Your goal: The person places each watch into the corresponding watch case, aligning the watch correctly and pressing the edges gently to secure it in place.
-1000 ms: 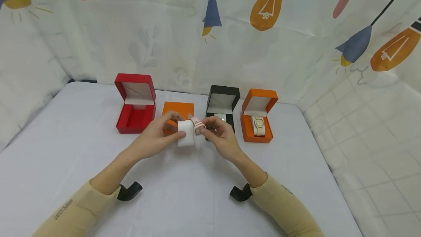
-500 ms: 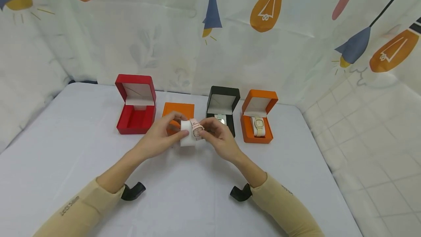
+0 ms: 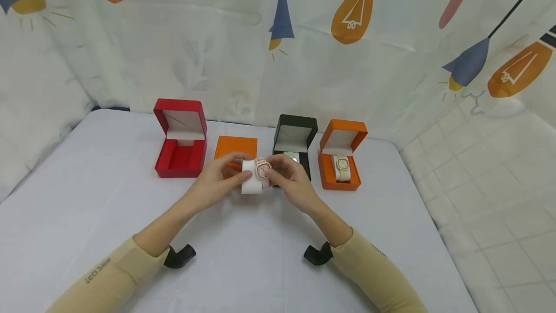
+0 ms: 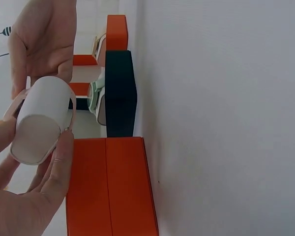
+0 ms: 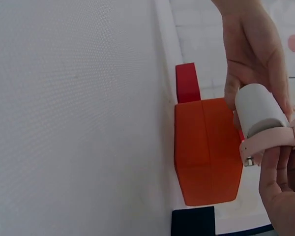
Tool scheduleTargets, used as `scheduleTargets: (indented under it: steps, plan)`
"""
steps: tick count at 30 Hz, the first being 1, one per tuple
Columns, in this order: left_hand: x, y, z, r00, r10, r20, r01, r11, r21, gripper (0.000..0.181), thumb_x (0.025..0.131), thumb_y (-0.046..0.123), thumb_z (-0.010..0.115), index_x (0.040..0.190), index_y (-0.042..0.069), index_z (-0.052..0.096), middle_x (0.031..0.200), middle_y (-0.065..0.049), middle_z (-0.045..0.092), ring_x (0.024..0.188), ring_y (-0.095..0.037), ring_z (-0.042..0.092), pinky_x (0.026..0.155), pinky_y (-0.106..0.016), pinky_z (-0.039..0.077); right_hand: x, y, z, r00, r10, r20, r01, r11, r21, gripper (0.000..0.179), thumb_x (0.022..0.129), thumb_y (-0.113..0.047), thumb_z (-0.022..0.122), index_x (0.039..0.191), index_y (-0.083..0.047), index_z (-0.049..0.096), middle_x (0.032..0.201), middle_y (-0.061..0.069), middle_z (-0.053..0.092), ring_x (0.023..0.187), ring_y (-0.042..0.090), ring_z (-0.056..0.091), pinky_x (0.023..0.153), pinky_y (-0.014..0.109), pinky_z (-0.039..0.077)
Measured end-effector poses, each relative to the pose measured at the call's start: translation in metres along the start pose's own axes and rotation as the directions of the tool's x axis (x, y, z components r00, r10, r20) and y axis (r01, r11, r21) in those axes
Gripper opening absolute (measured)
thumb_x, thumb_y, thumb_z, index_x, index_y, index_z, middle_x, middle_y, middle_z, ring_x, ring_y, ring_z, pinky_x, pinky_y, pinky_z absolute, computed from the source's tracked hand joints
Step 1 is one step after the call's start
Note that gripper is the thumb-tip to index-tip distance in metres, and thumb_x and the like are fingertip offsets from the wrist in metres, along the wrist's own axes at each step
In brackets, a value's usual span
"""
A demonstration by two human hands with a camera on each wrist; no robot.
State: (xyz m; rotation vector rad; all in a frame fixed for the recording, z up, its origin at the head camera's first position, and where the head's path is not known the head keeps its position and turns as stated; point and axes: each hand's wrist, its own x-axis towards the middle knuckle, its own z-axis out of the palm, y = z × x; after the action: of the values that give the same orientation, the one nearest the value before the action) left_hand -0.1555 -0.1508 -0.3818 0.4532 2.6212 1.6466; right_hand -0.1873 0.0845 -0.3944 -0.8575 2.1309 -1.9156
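My left hand (image 3: 214,178) grips a white watch cushion (image 3: 250,185) between thumb and fingers above the table. A pink wristwatch (image 3: 262,168) is pinched by my right hand (image 3: 294,178), its square face tilted up. In the right wrist view the pink strap (image 5: 268,139) curves around the near end of the cushion (image 5: 259,105), its buckle end hanging loose. From the left wrist view, the cushion's flat end (image 4: 35,138) faces me, with pink strap on both sides of its far part.
At the back stand an open red box (image 3: 179,158) with a bare slot, a closed orange box (image 3: 236,146), an open dark green box (image 3: 296,123) holding a pale green watch, and an open orange box (image 3: 340,185) holding a cream watch. White cloth covers the table (image 3: 243,255).
My left hand has moved right with the cushion, bringing it into the watch strap. The watch has turned more upright in my right hand, which stays nearly in place.
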Motion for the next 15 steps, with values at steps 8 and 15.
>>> scheduleTargets:
  steps: [8, 15]
  plan:
    - [-0.0017, -0.0038, 0.0032, 0.996, -0.047, 0.079, 0.054, 0.995, -0.088, 0.069, 0.087, 0.018, 0.085, 0.148, 0.016, 0.053, 0.136, -0.01, 0.057, 0.11, -0.031, 0.062, 0.085, -0.038, 0.06, 0.0, 0.0, -0.0007, 0.999, 0.026, -0.029, -0.025, 0.999, 0.019, 0.025, 0.104, -0.006, 0.06, 0.127, 0.002, 0.061, 0.12, 0.014, 0.063, 0.102, 0.023, 0.062, 0.085, 0.033, 0.059]
    - [-0.0022, -0.008, 0.0089, 0.994, -0.007, 0.108, 0.018, 0.995, -0.101, 0.081, 0.08, 0.01, 0.089, 0.15, 0.014, 0.049, 0.138, -0.01, 0.053, 0.113, -0.031, 0.059, 0.088, -0.039, 0.059, -0.001, 0.001, 0.0007, 0.999, 0.046, -0.029, -0.045, 0.999, 0.019, 0.027, 0.104, -0.008, 0.061, 0.129, 0.001, 0.062, 0.12, 0.012, 0.064, 0.101, 0.022, 0.062, 0.084, 0.029, 0.058]
